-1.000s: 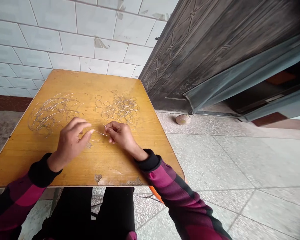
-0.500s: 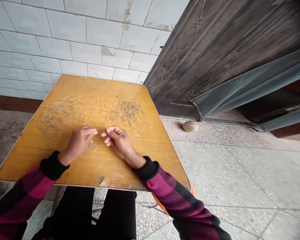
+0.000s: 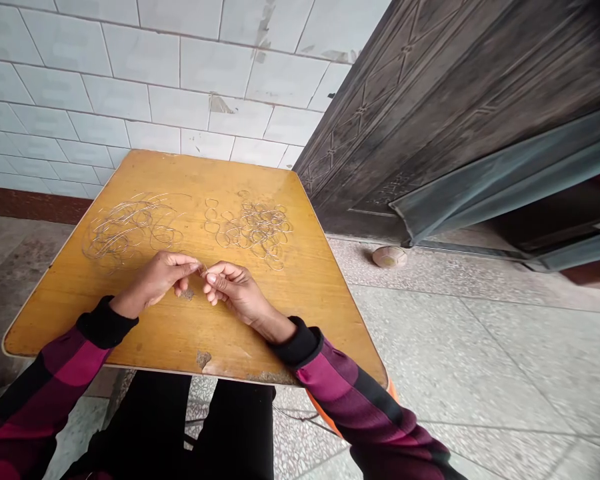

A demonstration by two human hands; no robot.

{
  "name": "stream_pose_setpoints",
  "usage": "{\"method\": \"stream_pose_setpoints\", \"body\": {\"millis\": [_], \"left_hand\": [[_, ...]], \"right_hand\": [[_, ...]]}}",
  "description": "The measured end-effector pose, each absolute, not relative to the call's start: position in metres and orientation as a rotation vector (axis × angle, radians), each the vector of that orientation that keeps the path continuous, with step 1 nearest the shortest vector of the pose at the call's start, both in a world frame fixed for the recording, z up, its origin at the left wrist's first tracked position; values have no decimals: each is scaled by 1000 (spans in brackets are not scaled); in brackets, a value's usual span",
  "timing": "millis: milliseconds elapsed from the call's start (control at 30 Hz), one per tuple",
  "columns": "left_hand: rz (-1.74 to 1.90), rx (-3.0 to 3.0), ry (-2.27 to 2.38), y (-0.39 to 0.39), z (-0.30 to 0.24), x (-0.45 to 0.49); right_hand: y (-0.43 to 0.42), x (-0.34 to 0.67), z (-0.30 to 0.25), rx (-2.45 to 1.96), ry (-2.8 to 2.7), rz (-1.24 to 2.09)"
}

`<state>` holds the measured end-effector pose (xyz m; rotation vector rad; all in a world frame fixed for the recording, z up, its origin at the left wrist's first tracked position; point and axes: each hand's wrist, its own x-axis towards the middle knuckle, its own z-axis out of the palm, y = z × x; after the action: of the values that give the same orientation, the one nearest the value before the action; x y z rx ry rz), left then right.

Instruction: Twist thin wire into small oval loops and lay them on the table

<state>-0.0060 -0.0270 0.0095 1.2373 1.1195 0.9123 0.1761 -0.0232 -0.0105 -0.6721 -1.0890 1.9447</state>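
My left hand [image 3: 163, 279] and my right hand [image 3: 233, 288] meet over the middle of a worn yellow wooden table [image 3: 180, 333]. Both pinch the ends of a short thin wire [image 3: 203, 269] between thumb and forefinger, fingertips almost touching. Behind my left hand lies a loose tangle of thin wire pieces [image 3: 130, 230]. Behind my right hand lies a heap of bent wire loops [image 3: 255, 230]. My sleeves are magenta and black with black cuffs.
A white tiled wall [image 3: 130, 80] stands behind the table. A dark carved metal door [image 3: 455, 113] runs along the right. A small round object [image 3: 389, 257] lies on the speckled floor by the door. The table's near edge has chipped patches [image 3: 203, 359].
My hands have drawn closer together, pinching the wire's ends until the fingertips nearly touch. The camera view has shifted slightly, so the table sits a little further right.
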Motion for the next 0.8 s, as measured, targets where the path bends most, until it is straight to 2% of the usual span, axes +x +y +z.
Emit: {"method": "stream_pose_setpoints", "body": {"millis": [167, 267, 333, 500, 567, 800], "left_hand": [[1009, 1033, 1048, -28, 12, -4], [1029, 1056, 1029, -29, 10, -1], [1020, 1122, 1064, -29, 8, 1], [949, 1313, 1236, -29, 1, 6], [918, 1390, 1275, -28, -2, 7], [838, 1467, 1301, -28, -5, 8]], "right_hand": [[-25, 171, -14, -697, -1154, 1849], [-21, 172, -20, -778, -1272, 1679], [-19, 175, -23, -877, -1461, 1457], [-21, 177, -13, -1176, -2268, 570], [-25, 174, -4, -1330, -2490, 325], [-39, 162, 17, -1560, -2764, 13]]}}
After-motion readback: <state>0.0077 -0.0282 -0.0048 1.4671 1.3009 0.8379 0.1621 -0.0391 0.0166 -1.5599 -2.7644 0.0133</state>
